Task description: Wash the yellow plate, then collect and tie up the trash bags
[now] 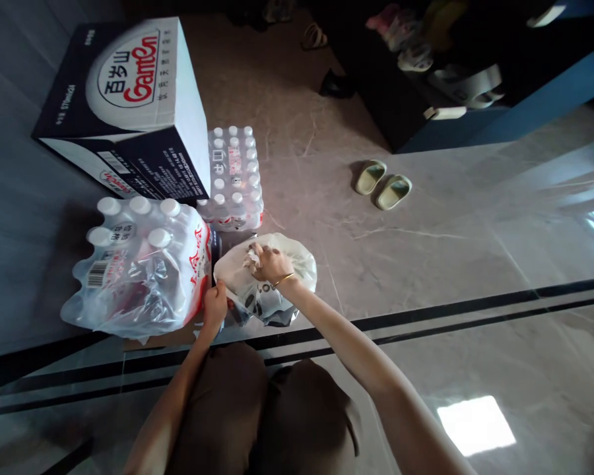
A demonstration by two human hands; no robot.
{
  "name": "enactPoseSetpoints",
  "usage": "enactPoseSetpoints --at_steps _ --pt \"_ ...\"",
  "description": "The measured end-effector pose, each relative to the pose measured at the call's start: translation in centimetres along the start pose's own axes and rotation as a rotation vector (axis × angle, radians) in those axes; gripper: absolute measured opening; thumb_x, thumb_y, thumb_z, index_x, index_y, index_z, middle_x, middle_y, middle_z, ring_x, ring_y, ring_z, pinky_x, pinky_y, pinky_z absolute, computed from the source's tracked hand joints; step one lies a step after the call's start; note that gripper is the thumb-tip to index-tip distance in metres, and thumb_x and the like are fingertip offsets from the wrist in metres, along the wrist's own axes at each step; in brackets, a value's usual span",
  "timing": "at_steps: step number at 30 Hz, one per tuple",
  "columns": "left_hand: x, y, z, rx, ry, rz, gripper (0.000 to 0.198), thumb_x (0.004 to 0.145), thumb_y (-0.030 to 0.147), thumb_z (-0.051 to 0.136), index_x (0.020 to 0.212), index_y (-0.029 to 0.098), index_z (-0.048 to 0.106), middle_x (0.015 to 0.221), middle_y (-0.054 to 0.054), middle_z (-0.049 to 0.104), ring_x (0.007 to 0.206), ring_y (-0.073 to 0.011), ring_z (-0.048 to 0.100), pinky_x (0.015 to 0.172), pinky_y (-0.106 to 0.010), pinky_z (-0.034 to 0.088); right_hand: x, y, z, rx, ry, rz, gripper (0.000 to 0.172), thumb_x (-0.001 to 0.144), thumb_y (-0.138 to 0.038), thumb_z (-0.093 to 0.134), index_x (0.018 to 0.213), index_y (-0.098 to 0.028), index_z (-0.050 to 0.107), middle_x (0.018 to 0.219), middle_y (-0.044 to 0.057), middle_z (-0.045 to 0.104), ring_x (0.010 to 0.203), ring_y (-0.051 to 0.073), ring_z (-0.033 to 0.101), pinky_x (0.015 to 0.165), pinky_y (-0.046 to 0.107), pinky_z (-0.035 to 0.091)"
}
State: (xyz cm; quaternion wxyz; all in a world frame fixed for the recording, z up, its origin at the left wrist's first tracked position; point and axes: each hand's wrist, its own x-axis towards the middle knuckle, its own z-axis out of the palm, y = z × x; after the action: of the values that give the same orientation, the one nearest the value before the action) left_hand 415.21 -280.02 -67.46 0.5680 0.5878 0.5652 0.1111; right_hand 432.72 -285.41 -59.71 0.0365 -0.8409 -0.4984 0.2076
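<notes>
White bag (296, 256) mid-frame, long axis roughly left-right; gathered top (251, 260) faces up toward the camera, left of the bag's middle. Right hand (272, 264) closed around that top, left hand (214, 306) pinching the bag's left edge, fingers nearly closed. Bottle pack (143, 270) just left of it, big box (129, 119) upper left, slippers (395, 192) right of centre

At your twelve o'clock: bag (230, 260), whitish, dark print. Your bangle (283, 280): gold-coloured. Your trousers (228, 409): dark brown. Ten o'clock: bottle pack (148, 277), clear wrap, white caps (139, 205), red lettering, black-and-white barcode (97, 274). Eleven o'clock: carton (129, 119), dark navy and white, red and dark lettering on pale oval (129, 71). Between eleven and twelve: second bottle pack (235, 175), white caps, red print. One o'clock: slippers (393, 192), pale green. Beneath you: floor (450, 264), grey-brown, pale veins, black stripes (475, 307).
</notes>
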Motion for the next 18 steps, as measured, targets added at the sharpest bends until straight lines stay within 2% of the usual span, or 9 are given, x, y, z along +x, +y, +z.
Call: enactPoseSetpoints --at_steps 3,5,8,10,12,13,14,16,18 --pt "0.4 -0.2 -0.2 -0.011 -0.040 -0.010 0.054 0.094 0.049 0.042 0.048 0.020 0.047 0.040 -0.001 0.050 0.035 -0.0121 0.046 0.040 -0.024 0.032 1.2 0.2 1.5 0.172 0.084 -0.043 0.050 0.090 -0.032 0.053 0.136 -0.015 0.050 0.121 0.018 0.065 0.110 0.028 0.062 0.092 0.036 0.051" --pt "0.7 -0.1 -0.4 0.006 -0.052 -0.030 0.050 0.092 0.049 0.045 0.051 0.020 0.049 0.041 -0.001 0.052 0.035 -0.0127 0.048 0.038 -0.024 0.032 1.5 0.4 2.0 0.368 0.128 -0.057 0.043 0.087 -0.025 0.057 0.127 -0.009 0.058 0.118 0.019 0.066 0.113 0.028 0.060 0.102 0.040 0.046" --pt "0.9 -0.1 -0.8 0.014 -0.064 -0.062 0.046 0.090 0.048 0.048 0.056 0.018 0.052 0.044 -0.002 0.055 0.036 -0.0142 0.052 0.038 -0.023 0.036 -0.6 2.1 0.8 0.583 0.097 -0.129 0.029 0.084 -0.025 0.062 0.109 -0.011 0.069 0.115 0.014 0.070 0.116 0.027 0.060 0.110 0.044 0.041" --pt "0.8 -0.2 -1.1 0.011 -0.082 -0.068 0.046 0.091 0.047 0.046 0.056 0.018 0.053 0.045 -0.003 0.057 0.035 -0.0144 0.053 0.038 -0.024 0.039 -3.6 4.7 -1.3 0.638 -0.013 -0.249 0.042 0.078 -0.037 0.071 0.115 -0.019 0.069 0.121 0.007 0.069 0.119 0.026 0.061 0.111 0.042 0.042" --pt "0.7 -0.4 -1.5 0.001 -0.095 -0.062 0.048 0.092 0.046 0.044 0.056 0.017 0.054 0.045 -0.003 0.057 0.035 -0.0143 0.053 0.038 -0.024 0.041 -6.7 8.3 -3.9 0.713 -0.198 -0.386 0.074 0.068 -0.051 0.079 0.133 -0.023 0.060 0.132 0.006 0.064 0.125 0.027 0.057 0.113 0.041 0.040" --pt "0.7 -0.5 -1.6 -0.003 -0.094 -0.057 0.049 0.092 0.046 0.043 0.055 0.017 0.054 0.044 -0.003 0.057 0.034 -0.0141 0.052 0.039 -0.024 0.042 -7.9 10.3 -4.9 0.756 -0.170 -0.389 0.080 0.067 -0.056 0.078 0.137 -0.022 0.057 0.137 0.007 0.060 0.129 0.028 0.055 0.114 0.040 0.039" --pt "0.7 -0.6 -1.7 -0.009 -0.092 -0.051 0.049 0.092 0.045 0.042 0.054 0.016 0.054 0.044 -0.003 0.056 0.034 -0.0139 0.052 0.039 -0.024 0.043 -8.6 12.0 -5.7 0.798 -0.129 -0.381 0.077 0.071 -0.059 0.073 0.137 -0.023 0.057 0.142 0.008 0.057 0.132 0.029 0.051 0.115 0.040 0.038" --pt "0.7 -0.6 -1.7 -0.018 -0.089 -0.046 0.050 0.093 0.044 0.041 0.053 0.016 0.054 0.043 -0.003 0.055 0.035 -0.0135 0.053 0.040 -0.024 0.043 -8.8 14.6 -5.8 0.883 0.102 -0.142 0.061 0.087 -0.062 0.051 0.134 -0.025 0.058 0.142 0.009 0.056 0.135 0.027 0.049 0.109 0.039 0.043" --pt "0.7 -0.5 -1.7 -0.024 -0.090 -0.061 0.052 0.093 0.045 0.040 0.052 0.016 0.053 0.042 -0.003 0.055 0.035 -0.0136 0.053 0.040 -0.024 0.044 -7.5 15.6 -4.1 0.805 0.265 0.217 0.050 0.092 -0.057 0.039 0.120 -0.024 0.064 0.126 0.013 0.065 0.118 0.025 0.060 0.090 0.036 0.054"
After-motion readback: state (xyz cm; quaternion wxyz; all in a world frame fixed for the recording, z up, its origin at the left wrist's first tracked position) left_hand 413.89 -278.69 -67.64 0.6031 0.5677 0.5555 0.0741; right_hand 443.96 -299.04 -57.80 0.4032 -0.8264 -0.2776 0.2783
